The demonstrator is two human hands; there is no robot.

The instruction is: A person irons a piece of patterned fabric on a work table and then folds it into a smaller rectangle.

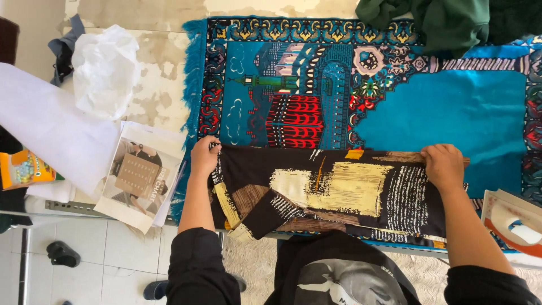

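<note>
Far left: a small orange and yellow box [22,168], half cut off by the edge. Next to it: a big white paper sheet [48,127]. On top of that, higher up: a crumpled white plastic bag [105,70]. Lower down, near the left hand: a flat printed paper [142,178] with a brown square in the middle and a picture of people, lying tilted at the table corner. Far right, by the edge: a white and orange iron [511,220], only partly in view.

Under everything: a table with a worn, patchy cream top [161,68]. Over most of it: a bright blue rug [440,113] with a fringe, flower borders and a picture of buildings in red, green and dark blue. At the top right: a heap of dark green cloth [446,22]. Below the table: pale floor tiles [107,248] and dark sandals [62,254].

On the rug, close to the body: a dark brown cloth [333,189] with cream, yellow and white brush marks. Lying flat, long way running left to right, one corner folded back at the lower left.

Left hand [204,155]: curled, pinching the top left corner of the cloth. Right hand [444,165]: curled over the top right edge, gripping it, fingers bent down. Both hands well apart, black sleeves at the wrists' far ends.
</note>
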